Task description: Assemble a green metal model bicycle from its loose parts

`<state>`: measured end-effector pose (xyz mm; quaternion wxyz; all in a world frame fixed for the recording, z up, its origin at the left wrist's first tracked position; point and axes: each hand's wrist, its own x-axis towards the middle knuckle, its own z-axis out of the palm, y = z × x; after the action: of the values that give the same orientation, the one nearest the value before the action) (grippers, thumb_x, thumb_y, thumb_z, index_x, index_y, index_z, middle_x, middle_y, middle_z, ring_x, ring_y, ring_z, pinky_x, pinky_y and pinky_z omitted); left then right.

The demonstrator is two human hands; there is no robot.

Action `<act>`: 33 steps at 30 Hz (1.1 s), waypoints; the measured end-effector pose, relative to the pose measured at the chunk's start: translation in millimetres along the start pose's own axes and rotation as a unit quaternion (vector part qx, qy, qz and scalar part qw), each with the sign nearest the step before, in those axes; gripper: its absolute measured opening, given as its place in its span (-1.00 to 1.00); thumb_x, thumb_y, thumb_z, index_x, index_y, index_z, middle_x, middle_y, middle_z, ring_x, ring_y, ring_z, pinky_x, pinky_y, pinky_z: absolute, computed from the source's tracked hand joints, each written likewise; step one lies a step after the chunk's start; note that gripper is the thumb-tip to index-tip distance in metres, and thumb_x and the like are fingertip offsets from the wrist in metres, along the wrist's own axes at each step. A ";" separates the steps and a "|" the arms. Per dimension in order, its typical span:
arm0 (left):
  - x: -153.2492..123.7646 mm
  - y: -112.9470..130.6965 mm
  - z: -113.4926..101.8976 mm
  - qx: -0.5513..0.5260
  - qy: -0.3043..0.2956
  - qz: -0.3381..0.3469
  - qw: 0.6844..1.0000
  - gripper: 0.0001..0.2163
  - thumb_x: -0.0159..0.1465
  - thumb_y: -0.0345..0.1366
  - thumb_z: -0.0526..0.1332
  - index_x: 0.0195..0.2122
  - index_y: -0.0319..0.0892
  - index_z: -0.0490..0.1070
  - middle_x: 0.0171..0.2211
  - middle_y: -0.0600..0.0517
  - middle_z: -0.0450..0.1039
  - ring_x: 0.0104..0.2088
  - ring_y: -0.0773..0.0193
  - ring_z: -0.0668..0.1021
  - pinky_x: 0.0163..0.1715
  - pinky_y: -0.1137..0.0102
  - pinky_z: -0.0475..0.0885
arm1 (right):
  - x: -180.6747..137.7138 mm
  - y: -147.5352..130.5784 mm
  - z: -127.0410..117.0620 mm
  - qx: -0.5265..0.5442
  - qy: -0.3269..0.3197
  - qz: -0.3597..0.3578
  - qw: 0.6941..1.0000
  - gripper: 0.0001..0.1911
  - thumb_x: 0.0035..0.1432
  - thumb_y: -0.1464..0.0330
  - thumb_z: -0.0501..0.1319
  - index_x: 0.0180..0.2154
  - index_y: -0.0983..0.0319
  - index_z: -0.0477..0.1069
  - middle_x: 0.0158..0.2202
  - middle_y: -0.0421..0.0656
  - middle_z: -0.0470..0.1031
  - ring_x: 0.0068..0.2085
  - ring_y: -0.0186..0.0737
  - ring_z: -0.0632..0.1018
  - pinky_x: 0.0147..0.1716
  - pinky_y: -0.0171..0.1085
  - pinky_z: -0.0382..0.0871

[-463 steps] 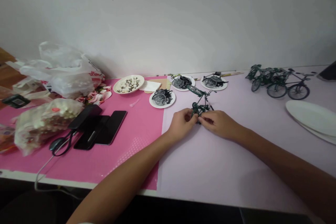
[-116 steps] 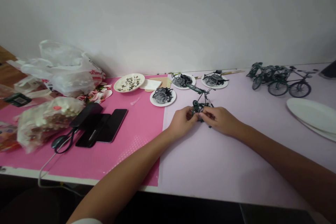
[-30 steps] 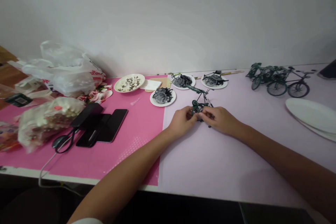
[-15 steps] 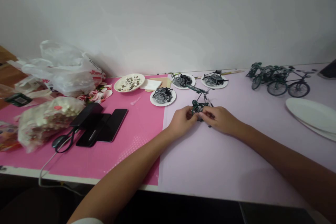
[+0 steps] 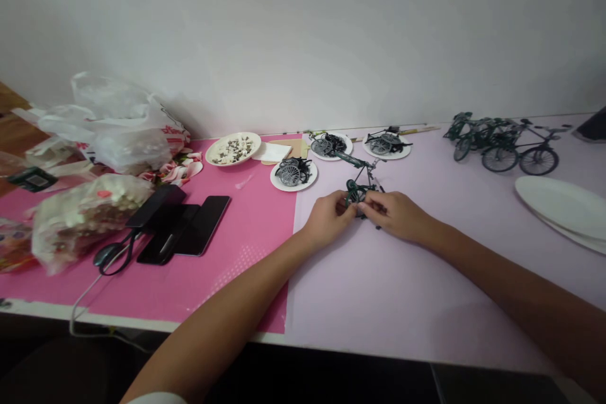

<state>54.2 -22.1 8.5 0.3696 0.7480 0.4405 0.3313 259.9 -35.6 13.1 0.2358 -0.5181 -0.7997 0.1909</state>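
A dark green toy bicycle (image 5: 362, 172) is held at the middle of the table, its near end between my two hands. My left hand (image 5: 330, 218) closes on it from the left, the fingertips pinched near a wheel. From the right, my right hand (image 5: 395, 213) pinches the same part, thumb meeting the left thumb. The fingers hide much of this end. Just beyond stand small white plates with grey and black bicycle parts: one plate (image 5: 294, 188) on the left, another plate (image 5: 349, 155) behind, and a third plate (image 5: 406, 153) to the right.
Several toy bicycles (image 5: 502, 145) stand at the back right, with white oval plates (image 5: 563, 205) nearer. A bowl (image 5: 215, 158) of small pieces sits at the back. Phones (image 5: 203, 227), a black box (image 5: 154, 208) with a cable and plastic bags (image 5: 118, 126) occupy the left.
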 end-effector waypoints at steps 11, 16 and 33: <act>0.6 -0.8 0.7 0.000 0.002 -0.001 1.000 -0.79 0.34 -0.21 0.22 -0.14 -0.22 0.53 -0.34 0.00 0.59 -0.37 0.28 0.54 -0.36 0.44 0.39 | 0.5 1.2 0.5 -0.002 -0.003 0.003 1.000 -0.64 0.37 0.09 0.09 -0.43 0.14 0.24 -0.55 -0.26 0.37 -0.50 -0.24 0.37 -0.45 -0.26 0.16; 0.7 -0.7 0.3 0.006 0.001 -0.003 1.000 -0.79 0.34 -0.19 0.22 -0.16 -0.22 0.53 -0.34 0.00 0.59 -0.38 0.29 0.53 -0.37 0.44 0.38 | 0.4 0.9 0.4 -0.004 -0.002 0.006 1.000 -0.64 0.36 0.09 0.09 -0.43 0.14 0.24 -0.55 -0.25 0.38 -0.50 -0.25 0.36 -0.46 -0.26 0.15; 0.5 0.6 -0.3 0.006 -0.003 -0.002 1.000 -0.78 0.35 -0.19 0.20 -0.15 -0.23 0.53 -0.34 0.00 0.59 -0.38 0.29 0.52 -0.38 0.45 0.37 | 0.5 1.1 0.5 -0.005 -0.003 0.004 1.000 -0.63 0.36 0.08 0.09 -0.43 0.14 0.23 -0.55 -0.25 0.36 -0.50 -0.25 0.34 -0.46 -0.27 0.14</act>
<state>54.4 -21.9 9.3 0.3671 0.7503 0.4429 0.3258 260.2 -34.7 12.2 0.2301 -0.5221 -0.7991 0.1895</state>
